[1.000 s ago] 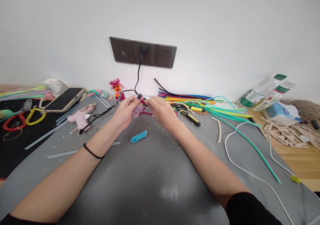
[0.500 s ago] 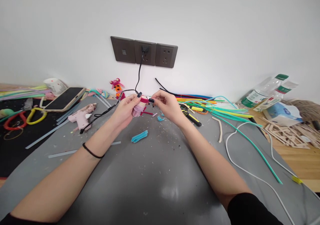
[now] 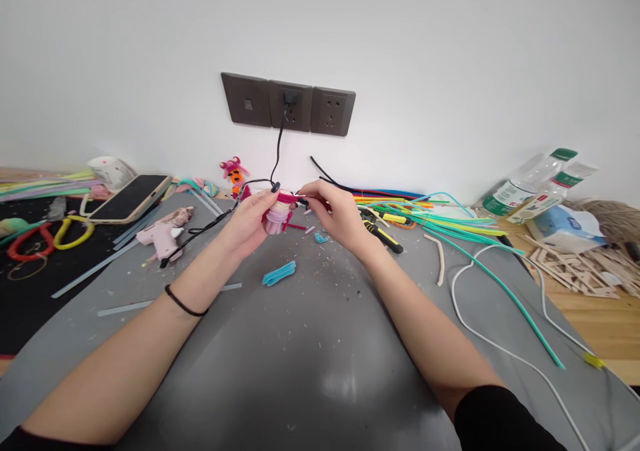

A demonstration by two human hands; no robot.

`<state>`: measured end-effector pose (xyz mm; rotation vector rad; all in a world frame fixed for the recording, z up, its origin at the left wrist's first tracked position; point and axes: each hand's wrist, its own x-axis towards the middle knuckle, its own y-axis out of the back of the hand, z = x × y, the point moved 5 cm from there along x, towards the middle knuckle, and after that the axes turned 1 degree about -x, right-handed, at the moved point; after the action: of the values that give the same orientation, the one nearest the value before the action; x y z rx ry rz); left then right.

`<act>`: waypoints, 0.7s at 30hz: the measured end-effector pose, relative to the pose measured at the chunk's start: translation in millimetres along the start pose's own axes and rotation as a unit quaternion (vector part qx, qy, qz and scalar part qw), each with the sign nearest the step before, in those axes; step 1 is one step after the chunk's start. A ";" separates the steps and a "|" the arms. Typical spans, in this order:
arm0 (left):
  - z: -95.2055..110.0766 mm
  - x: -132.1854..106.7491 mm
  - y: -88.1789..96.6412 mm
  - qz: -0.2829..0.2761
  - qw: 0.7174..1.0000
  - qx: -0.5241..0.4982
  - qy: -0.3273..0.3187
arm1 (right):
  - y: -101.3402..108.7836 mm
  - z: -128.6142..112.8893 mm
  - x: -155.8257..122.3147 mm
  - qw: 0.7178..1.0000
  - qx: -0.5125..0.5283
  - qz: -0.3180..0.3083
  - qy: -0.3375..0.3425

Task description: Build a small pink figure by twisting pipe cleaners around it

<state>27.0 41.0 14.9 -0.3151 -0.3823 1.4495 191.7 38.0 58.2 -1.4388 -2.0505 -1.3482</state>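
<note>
My left hand (image 3: 253, 221) is closed around a small pipe-cleaner figure (image 3: 278, 215) in pink, cream and lilac, with its thumb on the upper edge. My right hand (image 3: 334, 212) pinches at the figure's right side, where a dark red strand (image 3: 289, 198) runs across its top. Whether the fingertips hold the end of that strand is too small to make out. Below the hands, a bundle of short blue pipe-cleaner pieces (image 3: 279, 273) lies on the grey mat (image 3: 300, 357). A small blue curl (image 3: 321, 237) rests near the right hand.
A pink glue gun (image 3: 165, 237) lies left, its black cord running to the wall socket (image 3: 291, 107). Farther left are a phone (image 3: 131, 199) and scissors (image 3: 73, 232). Pliers (image 3: 384, 236), long pipe cleaners (image 3: 460, 223), a white cable (image 3: 480, 334) and bottles (image 3: 530, 181) occupy the right.
My left thumb has shifted slightly left along the figure, showing more of its top. My right fingers have moved a little left, closer to it.
</note>
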 end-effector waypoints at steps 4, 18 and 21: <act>-2.0 -0.7 0.9 0.008 1.000 -0.019 0.019 | -3.9 -4.5 -3.5 0.988 -0.113 -0.004 0.107; -1.1 -3.0 -3.4 -0.033 0.997 -0.058 0.040 | 3.6 9.0 0.5 0.994 0.081 0.025 -0.068; 0.2 -4.6 -6.8 -0.048 0.996 -0.056 0.041 | 3.8 10.2 1.5 0.988 0.126 0.010 -0.090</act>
<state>32.6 35.7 17.7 -0.4390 -0.4082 1.3204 197.0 47.4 55.9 -1.5073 -2.2169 -0.9382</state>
